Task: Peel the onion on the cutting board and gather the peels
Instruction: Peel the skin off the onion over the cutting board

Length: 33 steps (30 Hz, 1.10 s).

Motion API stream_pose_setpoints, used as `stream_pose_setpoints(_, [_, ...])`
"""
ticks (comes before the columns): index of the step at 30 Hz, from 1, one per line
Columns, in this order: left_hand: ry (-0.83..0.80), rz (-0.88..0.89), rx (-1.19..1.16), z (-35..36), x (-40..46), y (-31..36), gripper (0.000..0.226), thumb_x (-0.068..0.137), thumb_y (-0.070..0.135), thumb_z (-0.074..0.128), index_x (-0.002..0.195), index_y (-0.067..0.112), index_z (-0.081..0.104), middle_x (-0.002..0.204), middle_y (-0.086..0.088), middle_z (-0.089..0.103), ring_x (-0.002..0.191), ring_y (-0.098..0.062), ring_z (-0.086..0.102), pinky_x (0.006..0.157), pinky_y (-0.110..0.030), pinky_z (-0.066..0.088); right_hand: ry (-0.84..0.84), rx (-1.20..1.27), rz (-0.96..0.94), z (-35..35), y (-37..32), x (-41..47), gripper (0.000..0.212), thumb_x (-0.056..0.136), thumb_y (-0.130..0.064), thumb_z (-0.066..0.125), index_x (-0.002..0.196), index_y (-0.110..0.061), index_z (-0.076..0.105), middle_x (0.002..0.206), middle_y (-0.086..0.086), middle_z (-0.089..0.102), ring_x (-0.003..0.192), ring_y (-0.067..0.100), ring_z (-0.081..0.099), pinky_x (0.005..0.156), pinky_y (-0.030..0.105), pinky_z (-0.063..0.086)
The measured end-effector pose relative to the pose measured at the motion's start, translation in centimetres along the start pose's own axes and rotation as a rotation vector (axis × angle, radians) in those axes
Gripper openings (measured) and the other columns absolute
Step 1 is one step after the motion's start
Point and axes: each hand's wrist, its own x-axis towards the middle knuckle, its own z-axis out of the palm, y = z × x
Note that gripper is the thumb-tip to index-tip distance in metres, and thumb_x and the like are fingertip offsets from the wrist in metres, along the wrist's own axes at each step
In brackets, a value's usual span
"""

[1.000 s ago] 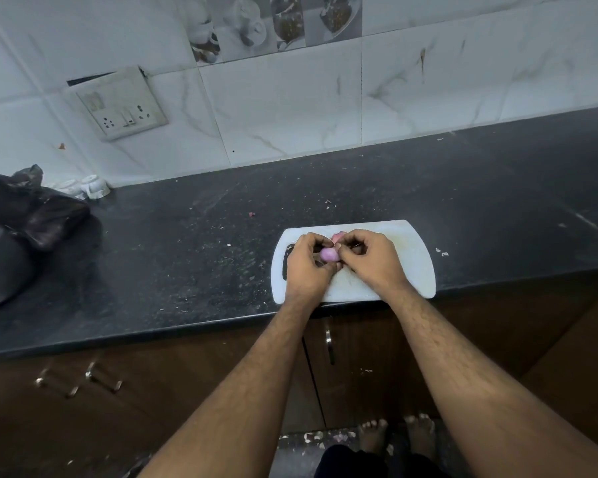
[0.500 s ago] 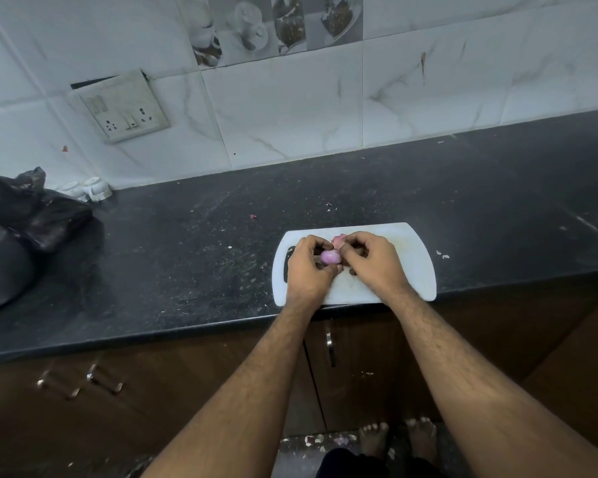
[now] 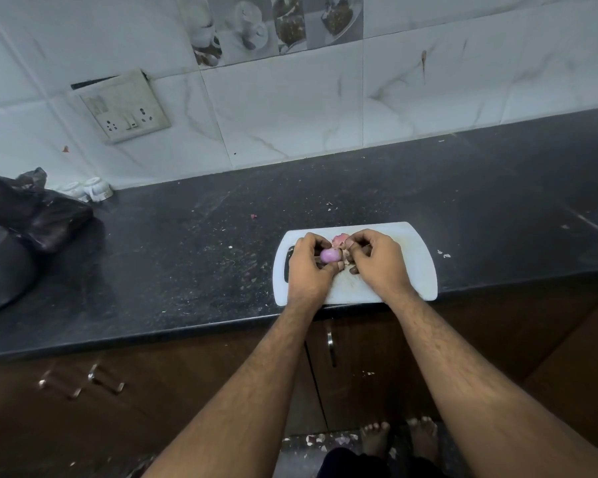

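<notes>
A small purple onion [image 3: 330, 256] is held above the white cutting board [image 3: 418, 270] at the counter's front edge. My left hand [image 3: 306, 270] grips the onion from the left, fingers curled around it. My right hand [image 3: 377, 263] is just to its right, thumb and fingers pinched on a strip of onion peel next to the onion. A loose pink peel [image 3: 339, 240] lies on the board behind the onion. The board's middle is hidden under my hands.
The black counter [image 3: 187, 257] carries scattered peel bits. A dark plastic bag [image 3: 32, 212] and a dark pot [image 3: 0, 267] sit at the far left. A wall socket [image 3: 125, 108] hangs on the tiled wall. Cabinet handles [image 3: 330, 346] are below the edge.
My hands have drawn slightly apart, uncovering more of the purple onion. The pink peel behind them shows more than before.
</notes>
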Motion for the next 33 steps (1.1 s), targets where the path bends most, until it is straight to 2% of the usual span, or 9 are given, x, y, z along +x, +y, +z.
stream_pose_setpoints(2, [0.002,0.013,0.003,-0.01,0.01,0.07,0.039,0.076,0.009,0.086,0.093,0.029,0.058,0.105,0.000,0.067,0.096,-0.014,0.065,0.083,-0.025,0.054,-0.002,0.033,-0.003,-0.10,-0.13,-0.08,0.009,0.100,-0.019,0.065,0.098,-0.017,0.074,0.084,-0.007,0.076,0.071,0.014,0.074,0.059,0.027,0.062])
stream_pose_setpoints(6, [-0.014,0.029,0.035,-0.06,-0.06,0.29,0.034,0.079,0.010,0.085,0.102,0.023,0.064,0.109,0.003,0.065,0.095,-0.002,0.062,0.081,-0.012,0.049,-0.081,0.020,-0.044,-0.10,0.05,-0.18,0.010,0.092,-0.020,0.076,0.102,-0.019,0.079,0.096,-0.010,0.078,0.080,0.009,0.074,0.061,0.029,0.063])
stream_pose_setpoints(8, [-0.018,0.027,0.046,-0.05,-0.06,0.28,0.032,0.080,0.009,0.085,0.105,0.020,0.066,0.111,0.004,0.063,0.096,-0.002,0.061,0.082,-0.012,0.048,-0.092,0.024,-0.037,-0.13,0.11,-0.16,0.013,0.090,-0.017,0.077,0.103,-0.018,0.080,0.100,-0.009,0.078,0.082,0.010,0.074,0.062,0.030,0.064])
stream_pose_setpoints(13, [-0.034,0.034,0.064,-0.08,0.07,0.26,0.033,0.081,0.008,0.083,0.109,0.018,0.070,0.114,0.004,0.063,0.101,-0.006,0.063,0.092,-0.023,0.054,-0.077,0.022,-0.019,-0.25,-0.07,-0.25,0.020,0.091,-0.014,0.076,0.111,-0.013,0.079,0.097,-0.003,0.078,0.077,0.010,0.075,0.063,0.028,0.063])
stream_pose_setpoints(22, [-0.035,0.026,0.062,-0.02,0.07,0.34,0.030,0.081,0.008,0.083,0.106,0.017,0.069,0.112,0.004,0.064,0.095,0.001,0.060,0.084,-0.010,0.047,-0.051,-0.017,-0.019,0.01,-0.10,-0.49,0.018,0.092,-0.014,0.075,0.109,-0.011,0.078,0.087,-0.004,0.077,0.074,0.009,0.073,0.061,0.022,0.061])
stream_pose_setpoints(26, [-0.031,0.029,0.043,0.01,0.10,0.14,0.030,0.081,0.009,0.083,0.102,0.023,0.066,0.109,0.006,0.065,0.097,-0.003,0.062,0.087,-0.019,0.051,-0.047,-0.042,-0.017,0.19,-0.05,-0.62,0.014,0.095,-0.017,0.071,0.106,-0.011,0.076,0.088,-0.002,0.075,0.078,0.010,0.073,0.062,0.022,0.061])
stream_pose_setpoints(29, [-0.018,0.026,0.030,0.04,0.16,-0.09,0.029,0.082,0.013,0.083,0.101,0.026,0.065,0.108,0.007,0.067,0.100,-0.010,0.065,0.091,-0.028,0.055,-0.017,-0.006,-0.002,0.15,-0.18,-0.53,0.005,0.098,-0.017,0.067,0.101,-0.015,0.071,0.090,-0.001,0.073,0.076,0.013,0.073,0.057,0.020,0.059])
stream_pose_setpoints(33, [-0.010,0.001,0.008,0.08,0.23,-0.26,0.027,0.084,0.015,0.082,0.103,0.026,0.066,0.109,0.008,0.069,0.102,-0.009,0.065,0.092,-0.028,0.055,0.033,-0.070,-0.004,0.20,0.14,-0.07,0.011,0.101,-0.014,0.061,0.108,-0.013,0.070,0.094,0.002,0.073,0.073,0.013,0.072,0.053,0.019,0.057])
